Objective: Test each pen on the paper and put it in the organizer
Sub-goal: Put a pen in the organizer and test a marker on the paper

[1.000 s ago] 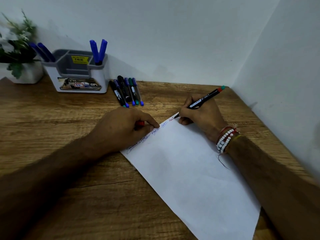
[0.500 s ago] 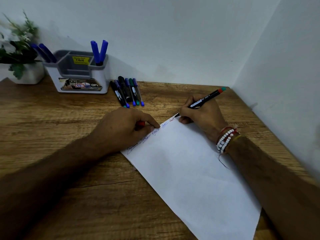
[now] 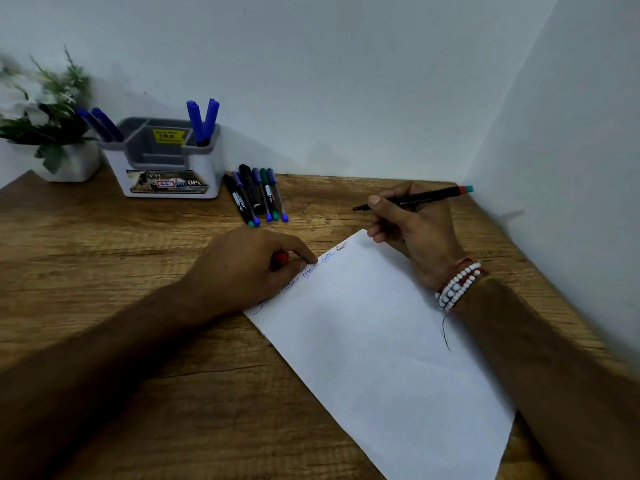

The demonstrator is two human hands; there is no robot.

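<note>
My right hand (image 3: 412,233) grips a black pen (image 3: 426,196) with a red and teal end, its tip lifted off the paper and pointing left. A white sheet of paper (image 3: 384,344) lies slanted on the desk, with short written words along its upper left edge. My left hand (image 3: 249,268) rests on that edge, fingers closed around a small red pen cap (image 3: 282,256). A white and grey organizer (image 3: 166,161) stands at the back left with blue pens (image 3: 202,121) in its right slot and more blue pens (image 3: 100,124) at its left side.
Several capped pens (image 3: 258,195) lie side by side on the wooden desk (image 3: 86,258) just right of the organizer. A potted plant (image 3: 48,129) stands at the far left. White walls close off the back and right sides.
My right hand has lifted the pen tip off the paper's top corner and swung it to point left, above the desk. My left hand has stayed in place.
</note>
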